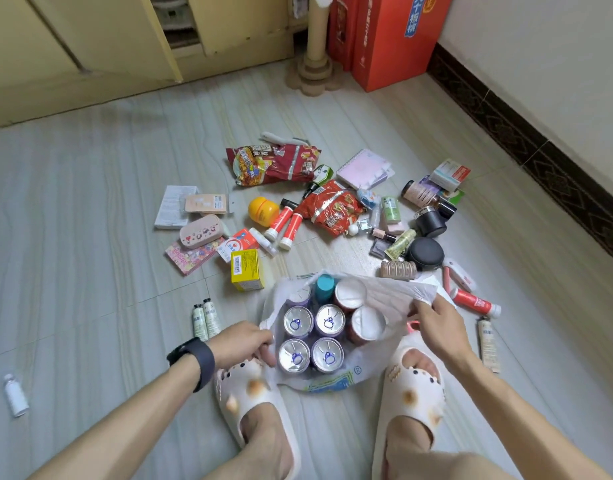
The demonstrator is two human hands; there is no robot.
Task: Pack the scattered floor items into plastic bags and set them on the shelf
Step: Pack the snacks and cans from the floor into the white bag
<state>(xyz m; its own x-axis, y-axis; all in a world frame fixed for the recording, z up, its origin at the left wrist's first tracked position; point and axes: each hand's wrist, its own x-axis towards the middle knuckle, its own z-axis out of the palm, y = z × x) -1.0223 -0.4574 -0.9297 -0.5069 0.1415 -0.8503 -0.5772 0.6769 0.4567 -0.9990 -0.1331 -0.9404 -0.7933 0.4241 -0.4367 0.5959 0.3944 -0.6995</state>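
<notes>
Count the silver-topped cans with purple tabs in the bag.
4 cans, upright in a two-by-two block in the plastic bag: far left, far right, near left, near right. A purple can behind them, half under the bag's fold, may be a fifth.

Both bare forearms are coming in from the bottom corners and angling toward each other, so the person's crouching pretty low here. The left hand (244,341) is sitting knuckles-up, fingers curling in and pinching the near-left edge of the plastic bag (391,296), and a dark watch (194,358) is wrapping that wrist. The right hand (436,323) is sitting a bit higher and further out, its back facing the camera, fingers bunching the bag's right rim. Between them they're holding the mouth spread open. Both feet are sitting in pale slippers (249,393) on either side of the bag, toes pointing forward, just under the hands.
</notes>
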